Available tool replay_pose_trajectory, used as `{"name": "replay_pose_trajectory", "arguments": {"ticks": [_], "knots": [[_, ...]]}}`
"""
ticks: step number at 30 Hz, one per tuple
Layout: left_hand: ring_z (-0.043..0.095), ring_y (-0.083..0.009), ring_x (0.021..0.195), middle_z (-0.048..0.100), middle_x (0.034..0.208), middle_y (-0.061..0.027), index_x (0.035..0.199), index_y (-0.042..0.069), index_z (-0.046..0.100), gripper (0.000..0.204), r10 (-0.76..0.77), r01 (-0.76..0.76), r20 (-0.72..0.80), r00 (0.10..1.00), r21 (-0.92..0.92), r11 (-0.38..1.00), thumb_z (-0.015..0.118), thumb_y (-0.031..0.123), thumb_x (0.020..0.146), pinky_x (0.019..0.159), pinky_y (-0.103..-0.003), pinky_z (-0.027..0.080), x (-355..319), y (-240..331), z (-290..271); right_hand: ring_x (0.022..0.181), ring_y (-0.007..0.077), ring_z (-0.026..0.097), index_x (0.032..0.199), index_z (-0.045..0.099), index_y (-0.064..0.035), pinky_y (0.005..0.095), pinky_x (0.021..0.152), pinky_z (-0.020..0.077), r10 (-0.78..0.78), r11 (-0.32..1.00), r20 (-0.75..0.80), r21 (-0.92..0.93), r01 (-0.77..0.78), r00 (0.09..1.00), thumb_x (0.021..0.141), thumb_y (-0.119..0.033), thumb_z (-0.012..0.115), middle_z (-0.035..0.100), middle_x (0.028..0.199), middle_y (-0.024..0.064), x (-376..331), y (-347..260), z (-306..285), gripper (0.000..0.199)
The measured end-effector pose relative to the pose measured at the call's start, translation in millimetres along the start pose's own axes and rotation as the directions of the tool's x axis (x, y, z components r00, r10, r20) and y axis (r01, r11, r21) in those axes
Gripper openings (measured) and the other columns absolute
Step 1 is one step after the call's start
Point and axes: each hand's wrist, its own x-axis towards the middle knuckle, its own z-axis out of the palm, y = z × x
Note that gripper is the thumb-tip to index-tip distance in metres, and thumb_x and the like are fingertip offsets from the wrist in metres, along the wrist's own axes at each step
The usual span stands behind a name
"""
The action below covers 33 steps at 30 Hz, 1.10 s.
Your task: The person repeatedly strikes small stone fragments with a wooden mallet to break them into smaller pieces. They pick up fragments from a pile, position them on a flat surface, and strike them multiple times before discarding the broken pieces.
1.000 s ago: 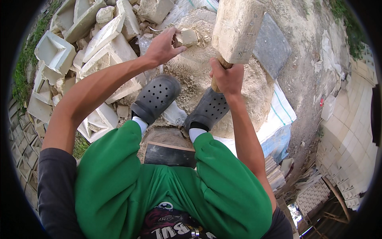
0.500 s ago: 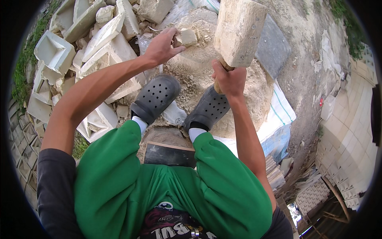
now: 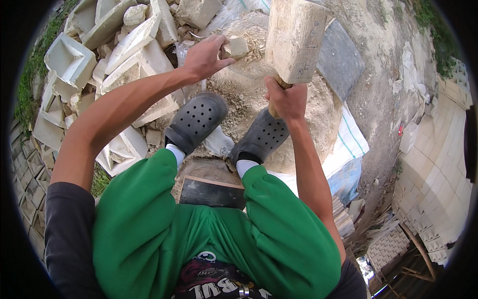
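My right hand [image 3: 290, 99] is closed round the handle of a big wooden mallet [image 3: 296, 42], whose pale, dusty head is raised above the rubble. My left hand [image 3: 205, 56] has its fingers and thumb round the near side of a pale, plaster-like chunk [image 3: 237, 48]. Part of the grip is hidden behind the chunk and the fingers. Beneath both hands lies a mound of crushed, pale rubble [image 3: 244, 79]. Some white sheeting [image 3: 343, 142] shows under its right edge.
Broken white moulded pieces [image 3: 134, 70] pile up at the left. My grey clogs [image 3: 199, 117] stand at the near side of the mound. A flat grey slab [image 3: 341, 60] lies beyond the mallet, and pale stacked blocks [image 3: 428, 169] stand at the far right.
Hardly anything differs. The view has shifted slightly, and the mallet head sits a touch further left. Both hands keep their places.
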Motion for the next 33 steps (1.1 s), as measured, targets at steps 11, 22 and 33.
{"name": "replay_pose_trajectory", "arguments": {"ticks": [11,22,33], "knots": [[0.067,-0.0329,0.094,0.067,0.104,-0.0128,0.115,0.003,0.063,0.055,0.032,-0.031,-0.009,0.999,0.06,0.998,0.082,0.043,0.081,0.08,-0.044,0.053,1,5,-1,0.067,0.0274,0.074,0.094,0.072,0.0034,0.0379,0.064,0.0556,0.211,0.931,-0.022,-0.299,-0.208,0.977,0.076,-0.031,0.075,0.074,0.077,0.0172,1,-4,2,0.039],[0.067,-0.0343,0.096,0.068,0.104,-0.0129,0.114,0.004,0.062,0.055,0.052,-0.052,0.006,0.999,0.083,0.995,0.081,0.044,0.082,0.081,-0.045,0.052,4,6,-2,0.075,0.0341,0.074,0.094,0.073,0.005,0.0405,0.07,0.0569,0.354,0.921,0.104,-0.209,-0.328,0.929,0.076,-0.032,0.075,0.074,0.082,0.0214,8,-5,7,0.041],[0.065,-0.0323,0.098,0.065,0.102,-0.0119,0.112,0.005,0.063,0.054,0.056,-0.056,0.004,0.998,0.073,0.996,0.08,0.047,0.082,0.082,-0.045,0.052,3,4,-2,0.078,0.0357,0.074,0.099,0.073,0.0028,0.0418,0.072,0.057,0.056,0.972,0.021,-0.229,-0.05,0.998,0.077,-0.03,0.075,0.074,0.084,0.0234,4,18,17,0.04]]}}
